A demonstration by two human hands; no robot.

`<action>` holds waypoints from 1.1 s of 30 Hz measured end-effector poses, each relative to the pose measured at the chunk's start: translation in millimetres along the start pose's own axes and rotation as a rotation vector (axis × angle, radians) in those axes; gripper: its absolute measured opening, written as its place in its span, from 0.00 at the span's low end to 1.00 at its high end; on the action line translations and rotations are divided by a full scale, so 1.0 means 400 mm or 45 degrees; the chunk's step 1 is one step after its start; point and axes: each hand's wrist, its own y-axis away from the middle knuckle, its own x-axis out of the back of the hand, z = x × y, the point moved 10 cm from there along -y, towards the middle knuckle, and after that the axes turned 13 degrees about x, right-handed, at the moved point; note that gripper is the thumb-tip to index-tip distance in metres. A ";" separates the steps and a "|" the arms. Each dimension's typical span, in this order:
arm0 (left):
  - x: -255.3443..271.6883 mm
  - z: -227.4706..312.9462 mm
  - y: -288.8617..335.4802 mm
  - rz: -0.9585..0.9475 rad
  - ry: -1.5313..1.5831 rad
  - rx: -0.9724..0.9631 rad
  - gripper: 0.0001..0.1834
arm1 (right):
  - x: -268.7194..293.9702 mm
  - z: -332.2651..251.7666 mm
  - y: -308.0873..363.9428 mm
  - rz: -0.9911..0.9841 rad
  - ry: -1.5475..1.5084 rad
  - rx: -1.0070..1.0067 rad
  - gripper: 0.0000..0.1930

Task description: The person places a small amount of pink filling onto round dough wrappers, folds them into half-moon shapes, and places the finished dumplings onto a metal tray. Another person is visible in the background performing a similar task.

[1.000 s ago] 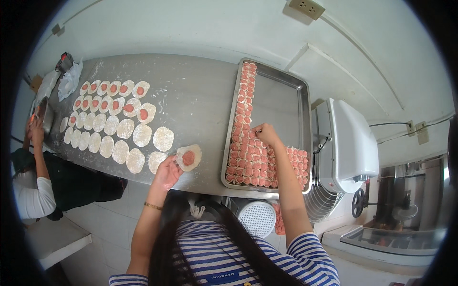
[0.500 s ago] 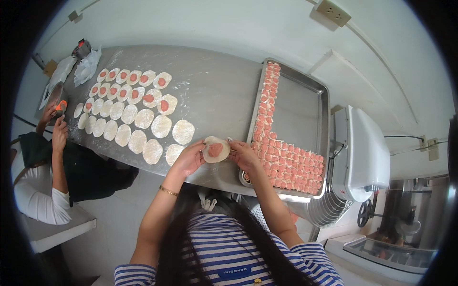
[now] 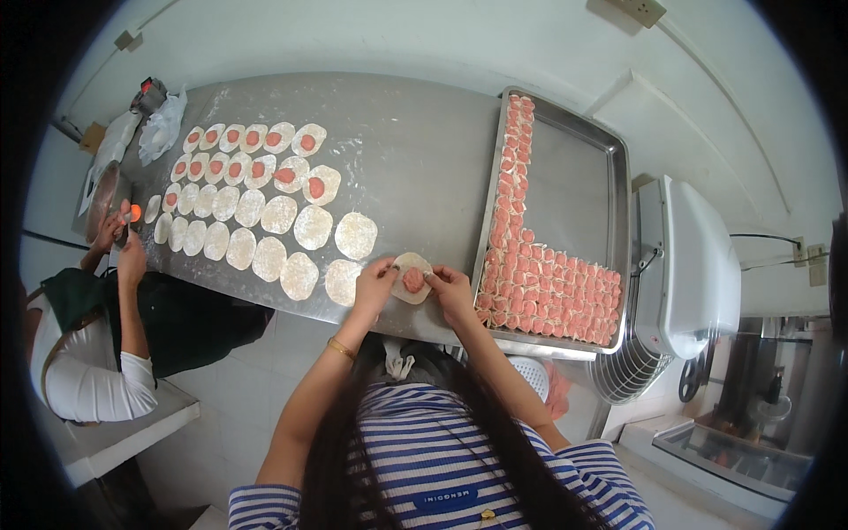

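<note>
Between my two hands a round dough wrapper (image 3: 412, 298) is held up by its edges, with a lump of pink meat filling (image 3: 413, 280) on its middle. The fingers of my left hand (image 3: 375, 287) pinch its left edge. On the opposite edge my right hand (image 3: 453, 293) pinches it near the top right. To the left lie rows of floured wrappers (image 3: 355, 235); those in the far rows carry filling, most in the near rows are bare. Right of my hands a steel tray (image 3: 565, 181) holds closely packed filled dumplings (image 3: 548, 287) in an L shape.
The floured metal table (image 3: 424, 150) runs to the back wall. At its left end a co-worker's hands (image 3: 132, 256) hold an orange-ended tool beside a metal bowl (image 3: 106, 190). A white plastic bag (image 3: 162, 128) lies behind. A white machine (image 3: 689, 265) stands right of the tray.
The view has shifted, so the table and tray appear slightly further right. My fingers have moved up along the wrapper's edges, which I still hold. The co-worker's hands have moved slightly.
</note>
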 end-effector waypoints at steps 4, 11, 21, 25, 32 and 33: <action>-0.009 0.034 0.025 0.117 -0.373 -0.142 0.14 | 0.027 0.015 0.011 0.138 0.257 0.010 0.11; -0.025 -0.041 0.008 -0.190 0.037 -0.062 0.17 | 0.019 0.002 0.037 0.212 -0.039 0.185 0.15; -0.029 -0.028 0.013 -0.145 0.112 -0.132 0.11 | 0.006 -0.109 0.054 0.154 0.669 0.387 0.08; -0.033 -0.018 0.012 -0.217 0.390 -0.056 0.05 | 0.003 -0.088 0.038 0.156 0.270 0.326 0.12; -0.041 0.035 0.040 -0.281 0.616 -0.089 0.08 | -0.038 -0.162 0.046 0.036 0.136 0.407 0.15; -0.041 0.056 0.054 -0.296 0.655 -0.133 0.09 | -0.027 -0.159 0.040 0.056 0.198 0.418 0.14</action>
